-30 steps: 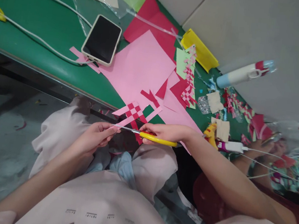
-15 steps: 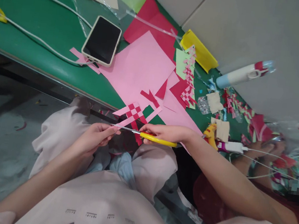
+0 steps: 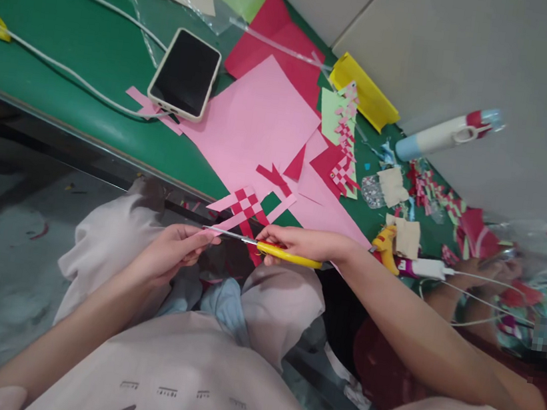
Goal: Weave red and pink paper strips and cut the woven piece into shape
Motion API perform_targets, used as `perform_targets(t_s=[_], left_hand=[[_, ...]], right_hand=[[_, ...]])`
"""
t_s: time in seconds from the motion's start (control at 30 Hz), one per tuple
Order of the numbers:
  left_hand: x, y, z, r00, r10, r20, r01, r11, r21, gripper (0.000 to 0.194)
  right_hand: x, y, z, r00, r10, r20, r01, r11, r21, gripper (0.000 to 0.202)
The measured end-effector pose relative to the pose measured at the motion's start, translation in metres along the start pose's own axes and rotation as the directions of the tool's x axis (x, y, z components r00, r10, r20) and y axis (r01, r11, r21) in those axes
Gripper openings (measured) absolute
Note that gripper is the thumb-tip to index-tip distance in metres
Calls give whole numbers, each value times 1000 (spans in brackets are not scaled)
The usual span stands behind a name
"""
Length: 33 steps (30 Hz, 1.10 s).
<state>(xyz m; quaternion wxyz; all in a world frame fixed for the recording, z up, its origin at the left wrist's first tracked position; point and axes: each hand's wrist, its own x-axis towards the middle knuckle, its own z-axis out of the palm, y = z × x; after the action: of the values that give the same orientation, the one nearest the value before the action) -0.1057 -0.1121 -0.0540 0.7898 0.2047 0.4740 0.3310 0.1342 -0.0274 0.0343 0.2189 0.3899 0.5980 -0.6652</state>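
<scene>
Yellow-handled scissors are gripped in my right hand, their blades pointing left. The blades lie along a pink strip of a woven red-and-pink paper piece. My left hand pinches the end of that strip close to the scissor tips. Loose red and pink strip ends stick out from the checkered middle of the piece. It hangs at the front edge of the green table, above my lap. Whether the blades are fully closed I cannot make out.
Pink paper sheets, red paper and a phone with a white cable lie on the table. Farther right are a yellow holder, a white-and-blue tube and paper scraps. Another person's hands work at the right.
Almost nothing differs. Both hands, the scissors and the woven paper piece stay in nearly the same place, and the view shifts very slightly.
</scene>
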Motion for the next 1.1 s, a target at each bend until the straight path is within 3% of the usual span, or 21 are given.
perform_targets(t_s=[0.2, 0.4, 0.77, 1.1], left_hand=[[1, -1, 0, 1000, -1, -1, 1, 1000, 10, 37], [2, -2, 0, 1000, -13, 11, 13, 1000, -3, 41], [2, -4, -2, 1000, -19, 12, 19, 1000, -4, 43], [0, -2, -2, 1000, -9, 15, 9, 1000, 15, 44]], right_hand=[[0, 0, 1, 1000, 5, -2, -5, 1000, -30, 35], [2, -6, 1, 999, 34, -2, -34, 998, -58, 48], [6, -8, 0, 1000, 17, 10, -17, 1000, -16, 39], [8, -2, -1, 998, -8, -70, 7, 1000, -13, 40]])
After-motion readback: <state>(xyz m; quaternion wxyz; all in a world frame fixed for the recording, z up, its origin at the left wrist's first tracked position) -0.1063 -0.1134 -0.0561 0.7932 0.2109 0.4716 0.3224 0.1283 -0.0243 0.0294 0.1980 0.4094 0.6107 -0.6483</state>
